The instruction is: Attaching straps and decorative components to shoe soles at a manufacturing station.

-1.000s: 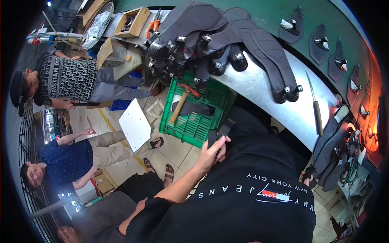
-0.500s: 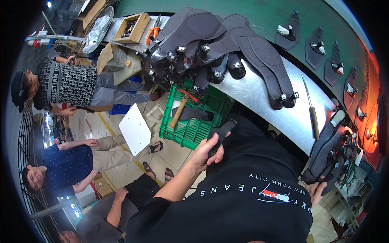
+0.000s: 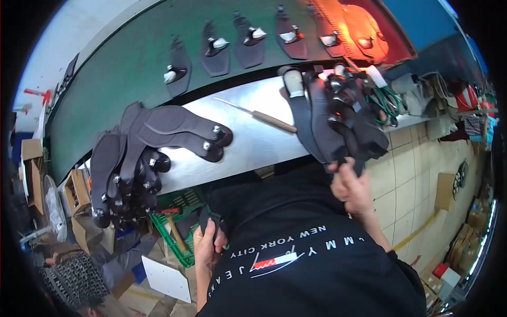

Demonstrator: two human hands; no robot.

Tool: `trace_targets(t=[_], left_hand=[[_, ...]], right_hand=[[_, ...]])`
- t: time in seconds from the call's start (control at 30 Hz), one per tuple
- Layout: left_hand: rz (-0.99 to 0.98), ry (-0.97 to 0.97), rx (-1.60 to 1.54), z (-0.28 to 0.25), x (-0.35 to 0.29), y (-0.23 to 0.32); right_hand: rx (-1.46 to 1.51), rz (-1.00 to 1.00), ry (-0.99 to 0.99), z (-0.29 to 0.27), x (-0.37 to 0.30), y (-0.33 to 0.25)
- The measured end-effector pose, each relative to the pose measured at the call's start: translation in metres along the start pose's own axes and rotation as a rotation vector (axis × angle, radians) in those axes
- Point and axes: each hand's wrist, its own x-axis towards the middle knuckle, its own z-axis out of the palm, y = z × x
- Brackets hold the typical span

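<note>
Low at the centre left, my left hand [image 3: 207, 242] is closed around a black piece [image 3: 210, 215], dark against my shirt; its full shape cannot be made out. My right hand [image 3: 353, 189] reaches the table's near edge on the right, its fingers pinched on the near end of a dark sandal sole [image 3: 340, 153]. That sole belongs to a bunch of dark sandals with shiny black straps, some lying over one another. Left of the bunch lies an awl-like tool [image 3: 272, 121] with a wooden handle and a long thin metal point.
Dark sandals [image 3: 179, 127] are heaped at the left of the metal table [image 3: 259, 98]. Several soles with straps stand along the green surface [image 3: 132, 66] behind, toward an orange-lit heater [image 3: 364, 37]. Below sits a green crate [image 3: 182, 256] with a hammer [image 3: 177, 235]. A person [image 3: 74, 280] is at lower left.
The view has swung right, bringing the sandal bunch and heater toward the middle. My right hand has come up onto the bunch's near end. My left hand still holds the black piece.
</note>
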Motion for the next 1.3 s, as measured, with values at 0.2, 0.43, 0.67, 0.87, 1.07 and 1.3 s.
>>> trace_targets(t=[0.2,0.43,0.67,0.87,1.07,1.3], left_hand=[[0.046,-0.11,0.069,0.021,0.01,-0.003],[-0.104,-0.076,0.124,0.049,0.009,0.009],[-0.006,-0.024,-0.297,0.026,0.028,0.003],[-0.1,-0.245,-0.058,0.054,0.029,0.005],[-0.121,-0.432,0.184,0.079,0.04,0.022],[-0.02,-0.493,0.286,0.106,0.062,0.013]], right_hand=[[-0.179,0.212,-0.29,0.032,0.004,0.008],[-0.414,0.414,-0.467,0.047,0.014,0.01],[-0.199,0.247,-0.127,0.035,0.021,0.0],[-0.007,0.364,-0.336,0.03,0.018,0.01],[-0.067,0.32,-0.753,0.013,0.019,0.015],[-0.314,0.12,-0.741,0.03,0.015,0.01]])
